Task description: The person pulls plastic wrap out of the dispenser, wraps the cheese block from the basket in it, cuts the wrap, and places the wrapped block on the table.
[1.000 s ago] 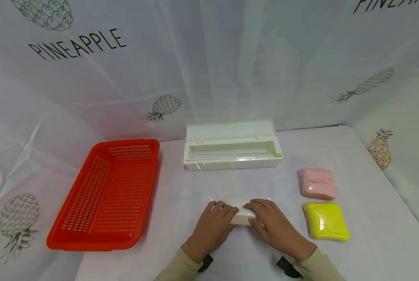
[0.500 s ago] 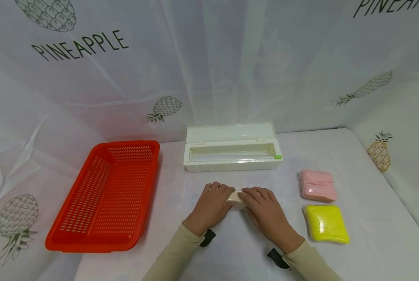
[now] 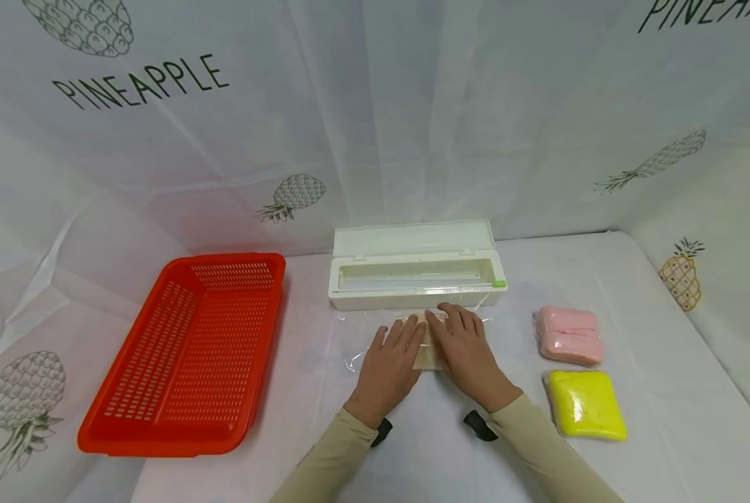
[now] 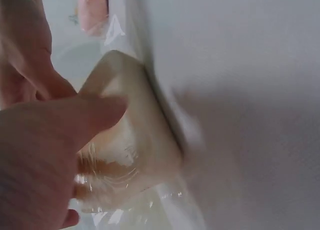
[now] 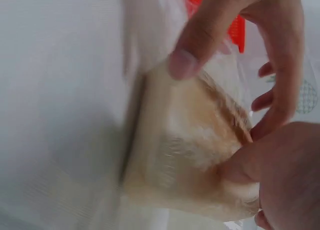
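A beige block (image 3: 429, 358) in clear cling film (image 3: 354, 334) lies flat on the table, just in front of the cling film dispenser (image 3: 412, 299). My left hand (image 3: 384, 374) holds its left side and my right hand (image 3: 472, 360) its right side, fingers stretched forward over the top. In the left wrist view, the left thumb (image 4: 107, 112) lies across the block's upper face (image 4: 135, 155). Wrinkled film shines on the block (image 5: 195, 120) in the right wrist view, where the left thumb sits at a corner and the right thumb (image 5: 240, 167) presses the face.
The white dispenser has its lid (image 3: 412, 239) up and a green cutter slider (image 3: 499, 283) at its right end. A red plastic basket (image 3: 258, 391) stands on the left. Wrapped pink blocks (image 3: 570, 335) and a wrapped yellow block (image 3: 587, 405) lie on the right.
Both hands have moved forward with the block, closer to the dispenser. The block has turned over from standing on edge to lying flat, and the fingers have stretched out over it.
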Available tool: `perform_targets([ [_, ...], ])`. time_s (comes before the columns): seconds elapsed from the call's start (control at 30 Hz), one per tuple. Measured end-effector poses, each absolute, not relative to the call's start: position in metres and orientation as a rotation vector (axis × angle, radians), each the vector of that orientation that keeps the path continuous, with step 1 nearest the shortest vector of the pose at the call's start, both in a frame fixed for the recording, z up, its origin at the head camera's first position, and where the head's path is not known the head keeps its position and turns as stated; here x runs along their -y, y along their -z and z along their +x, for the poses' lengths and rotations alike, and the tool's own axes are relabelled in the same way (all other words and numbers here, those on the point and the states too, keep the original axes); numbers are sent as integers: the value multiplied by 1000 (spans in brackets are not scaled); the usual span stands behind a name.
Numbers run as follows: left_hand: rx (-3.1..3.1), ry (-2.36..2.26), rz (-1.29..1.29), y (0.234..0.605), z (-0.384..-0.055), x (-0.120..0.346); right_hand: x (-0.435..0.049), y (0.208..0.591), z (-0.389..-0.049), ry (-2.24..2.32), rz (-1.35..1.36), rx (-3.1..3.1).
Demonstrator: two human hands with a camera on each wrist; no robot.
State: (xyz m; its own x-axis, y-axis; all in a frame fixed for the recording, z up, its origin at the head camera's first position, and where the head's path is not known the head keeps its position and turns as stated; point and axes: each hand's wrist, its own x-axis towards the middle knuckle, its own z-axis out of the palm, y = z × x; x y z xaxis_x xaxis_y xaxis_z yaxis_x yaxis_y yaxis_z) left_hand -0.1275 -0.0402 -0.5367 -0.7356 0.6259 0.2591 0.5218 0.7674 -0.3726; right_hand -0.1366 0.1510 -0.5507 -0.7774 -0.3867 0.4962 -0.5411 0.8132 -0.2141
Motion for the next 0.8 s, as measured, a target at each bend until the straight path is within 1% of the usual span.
perform_targets([
  [0.33,2700,-424,-862,551,-142,42,-155,560,-140,-353,747,2677],
  [0.8,2705,-234,-863,554,-162,35,-155,559,-154,-352,707,2767],
])
